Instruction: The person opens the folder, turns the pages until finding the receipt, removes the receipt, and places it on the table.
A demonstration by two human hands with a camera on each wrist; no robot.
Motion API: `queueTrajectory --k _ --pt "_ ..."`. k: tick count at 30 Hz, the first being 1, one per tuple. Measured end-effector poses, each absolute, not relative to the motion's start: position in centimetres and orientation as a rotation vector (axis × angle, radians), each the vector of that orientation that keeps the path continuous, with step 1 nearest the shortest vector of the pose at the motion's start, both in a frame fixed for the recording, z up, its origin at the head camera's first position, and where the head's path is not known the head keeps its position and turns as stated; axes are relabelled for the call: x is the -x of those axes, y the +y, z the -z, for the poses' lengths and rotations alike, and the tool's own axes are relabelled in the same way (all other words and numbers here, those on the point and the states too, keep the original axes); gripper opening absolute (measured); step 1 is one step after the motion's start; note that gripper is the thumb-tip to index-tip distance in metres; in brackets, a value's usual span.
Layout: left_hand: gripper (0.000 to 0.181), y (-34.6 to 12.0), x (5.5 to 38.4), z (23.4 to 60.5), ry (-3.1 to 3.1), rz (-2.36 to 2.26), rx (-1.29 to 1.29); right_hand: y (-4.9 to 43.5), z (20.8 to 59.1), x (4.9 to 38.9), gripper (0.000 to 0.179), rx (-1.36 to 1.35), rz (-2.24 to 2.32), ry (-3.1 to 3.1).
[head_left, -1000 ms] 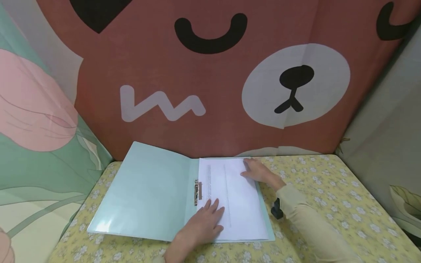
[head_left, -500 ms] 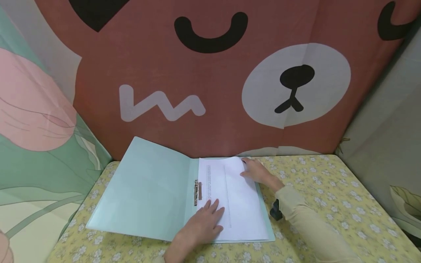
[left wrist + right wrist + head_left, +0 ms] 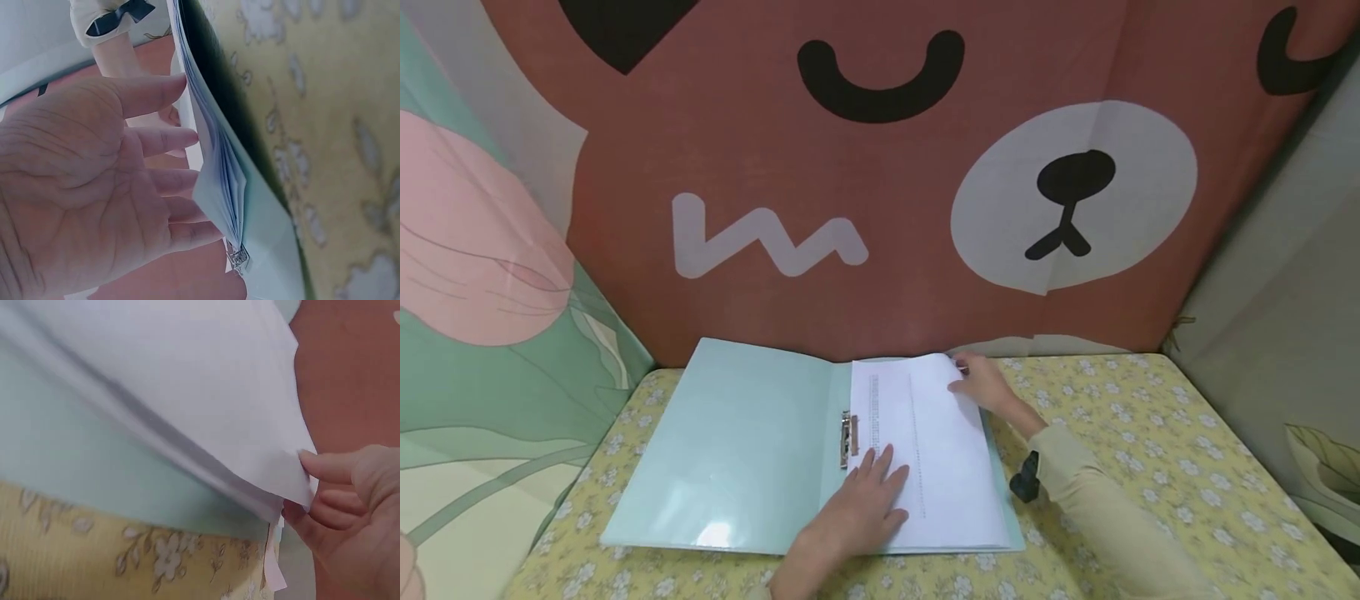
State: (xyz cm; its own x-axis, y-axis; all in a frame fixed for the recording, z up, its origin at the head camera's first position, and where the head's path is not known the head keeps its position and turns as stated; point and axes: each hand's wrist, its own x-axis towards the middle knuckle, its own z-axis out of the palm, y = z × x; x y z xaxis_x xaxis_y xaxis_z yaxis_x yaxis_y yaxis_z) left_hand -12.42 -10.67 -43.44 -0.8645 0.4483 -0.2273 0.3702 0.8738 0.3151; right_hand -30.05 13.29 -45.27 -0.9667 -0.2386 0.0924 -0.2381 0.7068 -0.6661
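Note:
A light green folder (image 3: 737, 450) lies spread open on the table, a stack of white paper (image 3: 951, 467) on its right half. Near the fold a metal binder clip mechanism (image 3: 846, 439) sits at the paper's left edge. My left hand (image 3: 861, 504) rests flat with spread fingers on the lower left of the top sheet; the left wrist view shows its palm beside the layered page edges (image 3: 225, 181). With thumb and fingers my right hand (image 3: 987, 383) pinches the top right corner of the paper, and in the right wrist view that corner (image 3: 294, 481) is lifted off the pages beneath.
A yellow flowered cloth (image 3: 1120, 467) covers the table. Right behind the folder rises a reddish-brown curtain (image 3: 895, 308) with a cartoon bear face. Other printed curtains (image 3: 490, 375) hang at the left and right. A dark wrist camera (image 3: 1025, 477) sits by the right sleeve.
The paper's top right corner has risen and bends in my right hand's fingers. The folder's left cover has sunk lower after lifting slightly. My left hand stays nearly in place.

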Motion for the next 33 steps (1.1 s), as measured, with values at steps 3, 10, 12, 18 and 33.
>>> queueTrajectory --k 3,10,12,18,33 --pt "0.059 -10.6 12.4 43.5 2.749 -0.397 -0.617 13.4 44.9 30.2 0.049 0.309 1.206 2.917" --pt "0.058 -10.7 12.3 43.4 2.748 -0.389 -0.612 13.6 44.2 30.2 0.057 0.076 1.403 2.865" --pt "0.058 -10.7 12.3 43.4 2.747 -0.387 -0.613 13.7 44.1 30.2 0.058 0.022 1.445 2.847" --pt "0.057 -10.8 12.3 43.4 2.744 -0.416 -0.616 13.8 44.3 30.0 0.051 -0.073 1.524 2.779" --pt "0.053 -10.9 12.3 43.7 2.83 -0.51 -0.645 14.7 43.5 29.6 0.047 -0.116 1.747 2.385"
